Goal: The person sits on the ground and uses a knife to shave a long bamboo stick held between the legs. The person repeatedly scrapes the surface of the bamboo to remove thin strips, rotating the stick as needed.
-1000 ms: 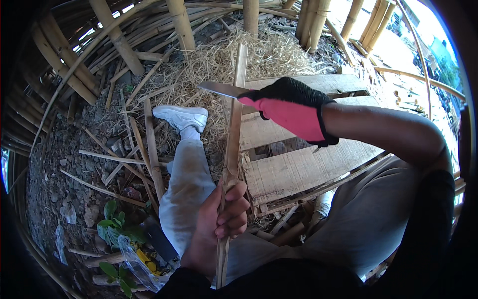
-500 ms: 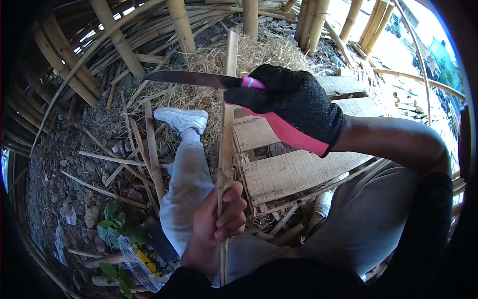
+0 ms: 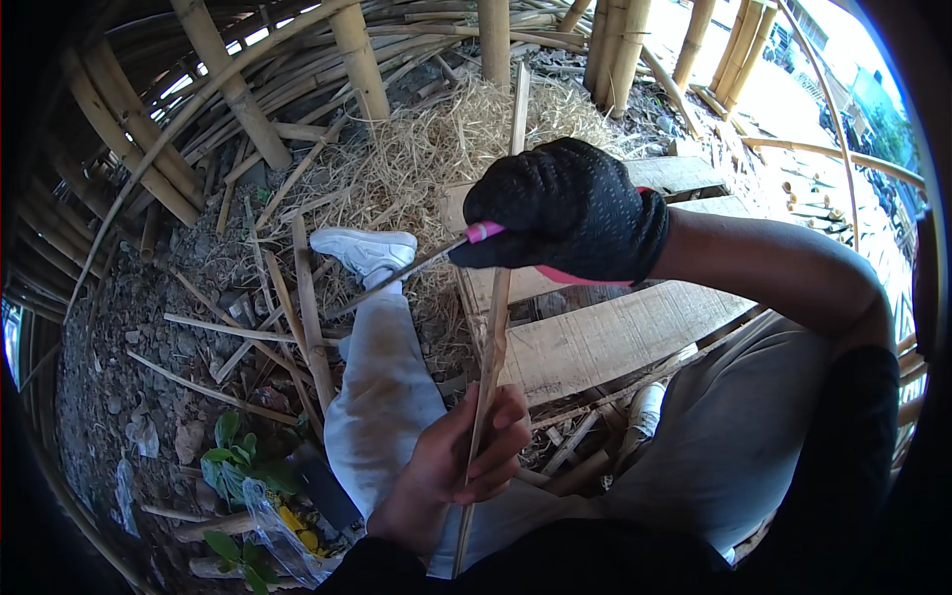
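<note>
My bare left hand (image 3: 474,451) is wrapped round the lower part of a long split bamboo strip (image 3: 493,332), which stands tilted, its top leaning slightly right. In a black and pink glove, my right hand (image 3: 560,213) is closed on the pink handle of a knife (image 3: 402,273). The blade points down and left, turned nearly edge-on. The gloved fist crosses in front of the strip's upper part and hides a stretch of it; whether it touches the strip I cannot tell.
A low wooden slat platform (image 3: 605,337) stands right of the strip, beside my legs. Pale shavings (image 3: 426,159) lie heaped beyond it. Bamboo posts (image 3: 362,64) rise at the back. Loose bamboo pieces (image 3: 312,307), a leafy plant (image 3: 233,456) and a clear plastic bag (image 3: 278,531) lie left.
The knife has swung from level to pointing down and left, and my right hand has lowered slightly. The strip's top has shifted right, with my left hand moving a little right and down.
</note>
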Demonstrator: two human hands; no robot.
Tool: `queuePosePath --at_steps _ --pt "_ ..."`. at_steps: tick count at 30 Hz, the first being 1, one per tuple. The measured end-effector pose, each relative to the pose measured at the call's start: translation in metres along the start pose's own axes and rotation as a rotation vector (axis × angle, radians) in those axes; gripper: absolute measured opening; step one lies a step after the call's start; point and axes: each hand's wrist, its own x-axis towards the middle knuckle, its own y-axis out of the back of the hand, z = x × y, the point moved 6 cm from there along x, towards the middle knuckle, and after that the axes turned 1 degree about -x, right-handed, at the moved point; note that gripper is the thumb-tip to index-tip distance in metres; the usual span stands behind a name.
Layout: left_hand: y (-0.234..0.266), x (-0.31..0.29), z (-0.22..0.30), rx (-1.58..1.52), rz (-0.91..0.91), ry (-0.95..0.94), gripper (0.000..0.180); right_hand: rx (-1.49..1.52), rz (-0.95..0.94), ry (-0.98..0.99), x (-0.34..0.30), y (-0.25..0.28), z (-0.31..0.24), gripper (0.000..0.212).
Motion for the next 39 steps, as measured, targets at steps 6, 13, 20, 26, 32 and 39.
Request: queuePosePath --at_steps 6,13,20,26,32,39 --pt "0.013 0.007 -0.003 0.279 0.110 -0.015 0.047 -0.122 0.007 -0.304 0.003 0.021 0.042 0.027" --pt "0.023 0.005 0.004 0.205 0.191 0.034 0.049 -0.345 0.157 -0.517 -0.011 0.052 0.065 0.025" --pt "0.017 -0.002 0.010 0.311 0.332 -0.053 0.048 0.391 -0.151 -1.167 -0.040 0.036 0.086 0.025" --pt "0.015 -0.010 0.016 0.341 0.343 -0.101 0.048 0.678 -0.266 -1.367 -0.049 0.001 0.063 0.020" --pt "0.022 -0.010 0.017 0.257 0.308 -0.119 0.048 0.822 -0.472 -1.233 -0.045 -0.011 0.044 0.019" --pt "0.024 -0.011 0.020 0.282 0.325 -0.098 0.050 0.724 -0.532 -1.188 -0.048 -0.013 0.063 0.024"
